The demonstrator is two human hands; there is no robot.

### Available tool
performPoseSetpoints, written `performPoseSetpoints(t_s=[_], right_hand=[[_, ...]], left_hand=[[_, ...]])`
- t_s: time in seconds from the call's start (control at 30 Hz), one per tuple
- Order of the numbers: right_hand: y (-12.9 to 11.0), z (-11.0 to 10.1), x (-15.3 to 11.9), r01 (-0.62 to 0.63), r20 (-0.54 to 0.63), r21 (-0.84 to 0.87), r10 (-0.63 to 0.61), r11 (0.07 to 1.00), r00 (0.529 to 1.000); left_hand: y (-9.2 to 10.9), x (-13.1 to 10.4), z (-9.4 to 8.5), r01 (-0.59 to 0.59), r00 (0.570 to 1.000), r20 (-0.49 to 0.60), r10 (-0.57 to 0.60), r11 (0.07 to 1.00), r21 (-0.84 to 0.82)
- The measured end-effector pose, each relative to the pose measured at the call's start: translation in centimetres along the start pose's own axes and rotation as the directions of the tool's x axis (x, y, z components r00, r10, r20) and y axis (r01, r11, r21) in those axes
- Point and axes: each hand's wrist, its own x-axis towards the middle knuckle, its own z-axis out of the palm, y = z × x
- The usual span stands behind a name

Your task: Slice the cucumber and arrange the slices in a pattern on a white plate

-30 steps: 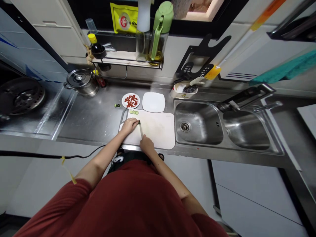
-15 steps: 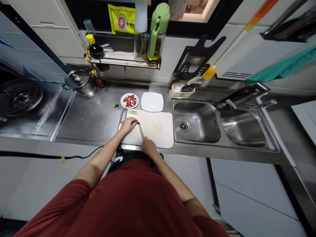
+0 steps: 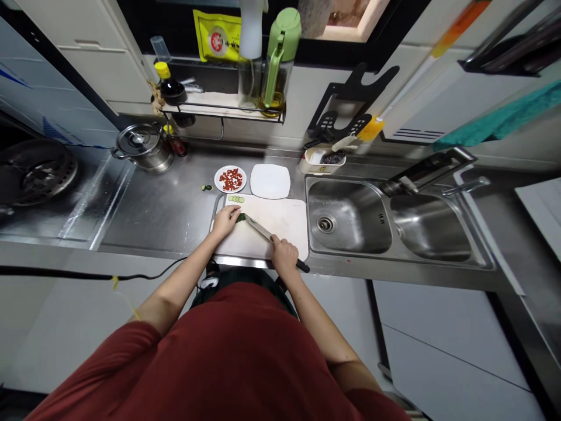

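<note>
My right hand (image 3: 284, 254) is wrapped round the black handle of a kitchen knife (image 3: 259, 229). The blade slants up and left across the white cutting board (image 3: 284, 222), its tip end near a dark green piece of cucumber (image 3: 241, 217). My left hand (image 3: 225, 222) is closed on that piece from the left, and its fingers hide much of it. Several pale green cucumber slices (image 3: 236, 199) lie in a short row along the board's upper left edge. Two small dark green end pieces (image 3: 206, 187) rest on the steel counter, left of the board.
Behind the board stand a white plate of chopped red pieces (image 3: 231, 179) and a white square plate (image 3: 270, 180). A double sink (image 3: 350, 216) adjoins the board's right side. A lidded steel pot (image 3: 144, 149) stands at the left, below a wall shelf (image 3: 219, 108) with bottles.
My right hand has moved right with the knife, and the blade now lies at a flatter slant. More of the cucumber piece and the knife's handle shows. My left hand has barely shifted.
</note>
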Motion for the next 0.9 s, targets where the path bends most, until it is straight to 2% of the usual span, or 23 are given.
performPoseSetpoints(t_s=[0.07,0.17,0.33,0.47,0.63,0.9], right_hand=[[0.3,-0.2,0.1,-0.006,-0.058,-0.006,0.006,1.000,0.998],[0.7,-0.1,0.1,-0.001,-0.137,-0.013,0.000,1.000,0.991],[1.3,0.7,0.4,0.039,-0.348,-0.051,-0.055,0.998,0.936],[1.7,1.2,0.7,0.093,-0.447,-0.073,-0.116,0.993,0.887],[2.2,1.5,0.9,0.121,-0.495,-0.076,-0.143,0.990,0.857],[2.7,1.9,1.1,0.129,-0.468,-0.087,-0.155,0.988,0.870]], left_hand=[[0.5,0.0,-0.3,0.046,0.998,-0.041,-0.048,0.998,-0.045],[1.5,-0.2,-0.9,0.040,0.997,-0.062,-0.043,0.998,-0.056],[3.1,-0.5,-1.3,0.063,0.996,0.078,-0.050,0.984,-0.169],[3.6,-0.3,-1.0,0.084,0.988,0.144,-0.055,0.975,-0.204],[3.5,0.4,-0.8,0.104,0.979,0.197,-0.050,0.955,-0.277],[3.2,1.0,0.3,0.116,0.977,0.209,-0.040,0.924,-0.365]])
